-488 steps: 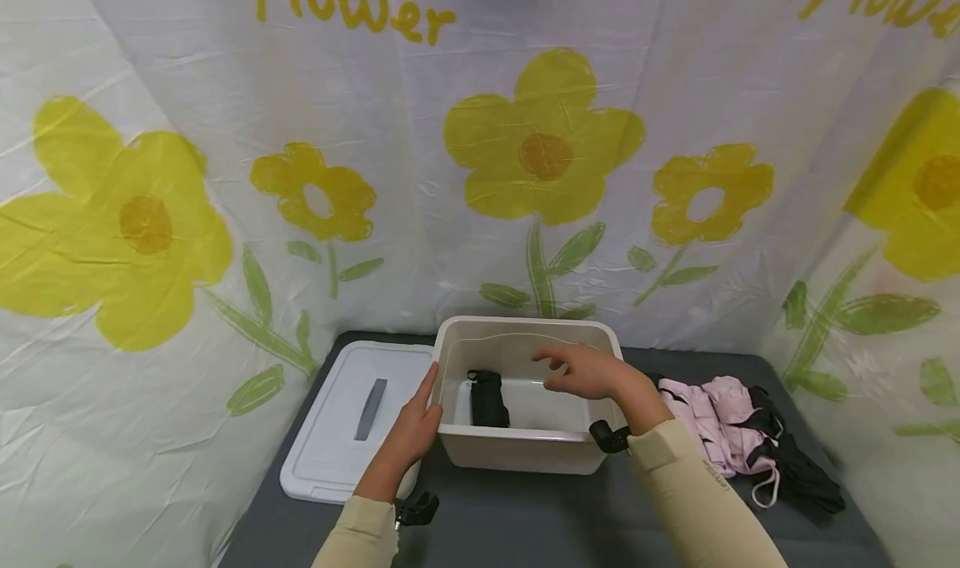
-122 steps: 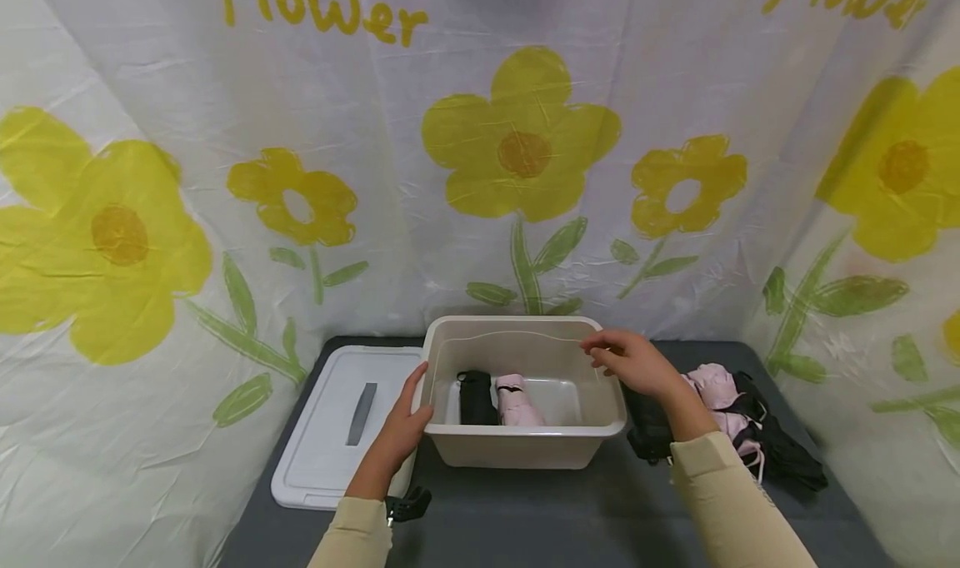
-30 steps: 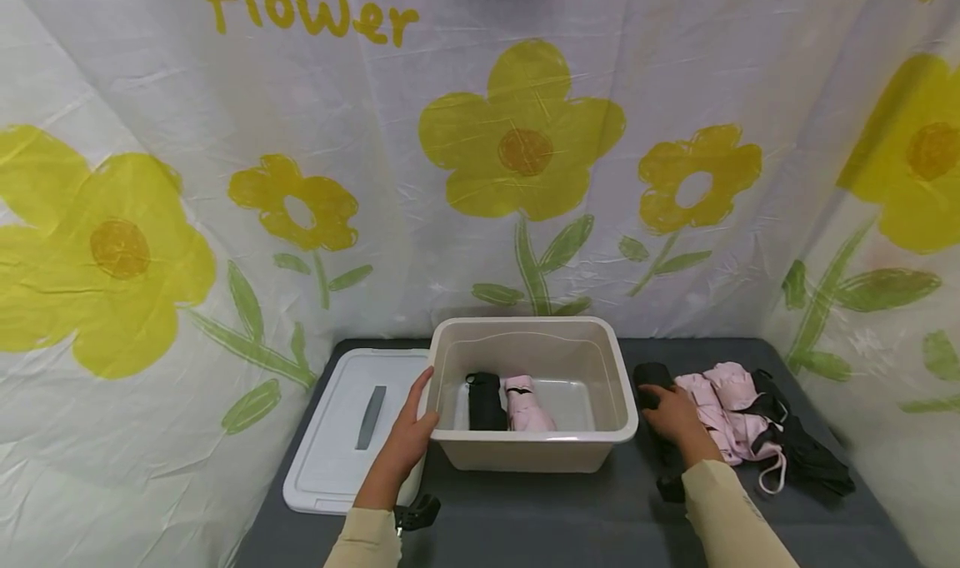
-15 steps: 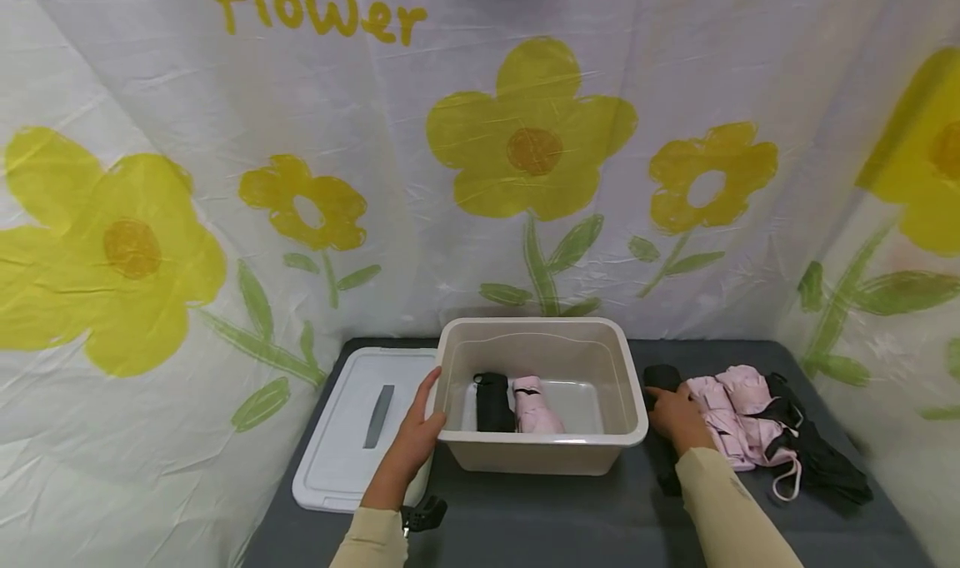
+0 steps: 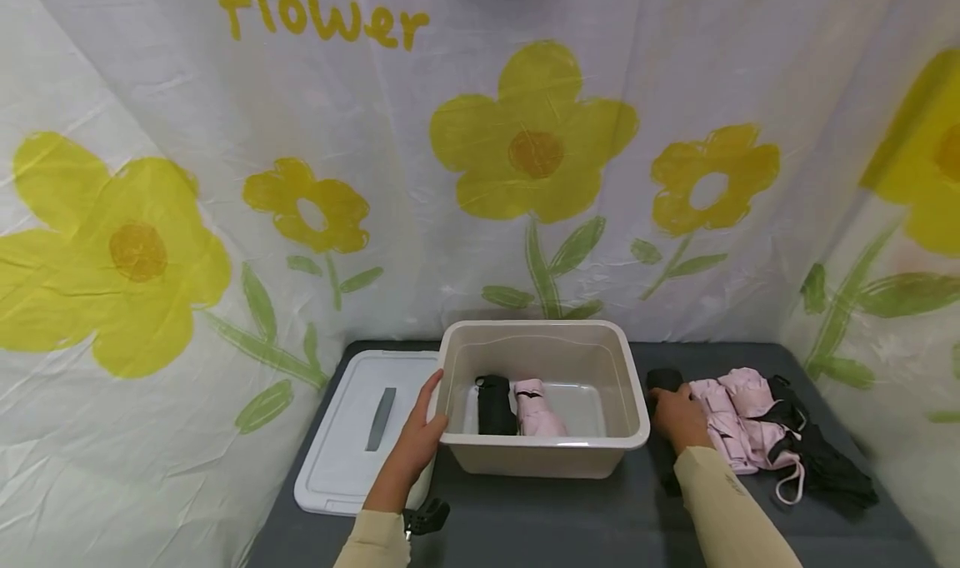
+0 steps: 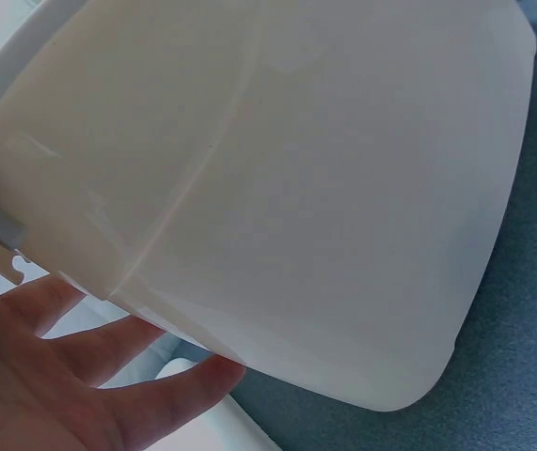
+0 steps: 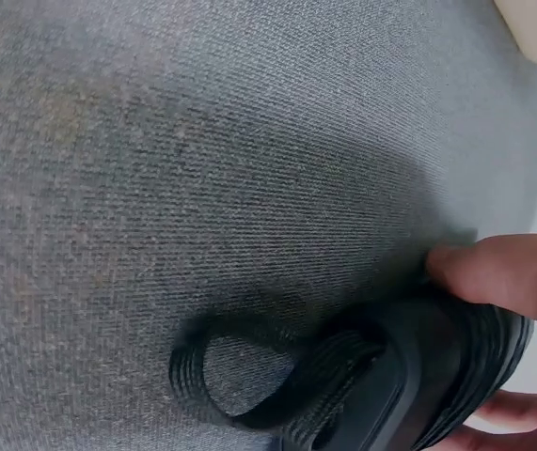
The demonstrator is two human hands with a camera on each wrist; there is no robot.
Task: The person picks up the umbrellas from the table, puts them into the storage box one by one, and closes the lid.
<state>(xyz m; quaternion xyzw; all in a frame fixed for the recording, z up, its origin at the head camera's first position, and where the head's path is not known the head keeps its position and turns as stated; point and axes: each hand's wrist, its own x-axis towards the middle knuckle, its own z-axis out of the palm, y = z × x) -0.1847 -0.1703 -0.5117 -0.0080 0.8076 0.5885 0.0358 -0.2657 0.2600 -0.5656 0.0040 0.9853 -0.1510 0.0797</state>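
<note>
A beige plastic bin (image 5: 536, 460) stands in the middle, holding a black folded umbrella (image 5: 495, 406) and a pink folded umbrella (image 5: 538, 411) side by side. My left hand (image 5: 415, 441) rests on the bin's left side; the left wrist view has its fingers (image 6: 179, 399) nearly straight against the wall. To the right of the bin, my right hand (image 5: 680, 418) grips another black folded umbrella (image 5: 664, 379) lying on the surface. The right wrist view brings out this umbrella's loop strap (image 7: 315, 385), with the thumb (image 7: 494, 268) on one side and fingers on the other.
A white lid (image 5: 337, 460) with a grey handle lies left of the bin. Right of my right hand are more folded umbrellas, pink (image 5: 720, 422) and black (image 5: 832, 468), close together on the dark grey padded surface (image 5: 562, 522). A flower-print curtain (image 5: 405, 218) hangs behind.
Since the earliest frame, the pink umbrella has come into the bin. My right hand has gone from above the bin's right rim down to the black umbrella; over the last second it barely moves.
</note>
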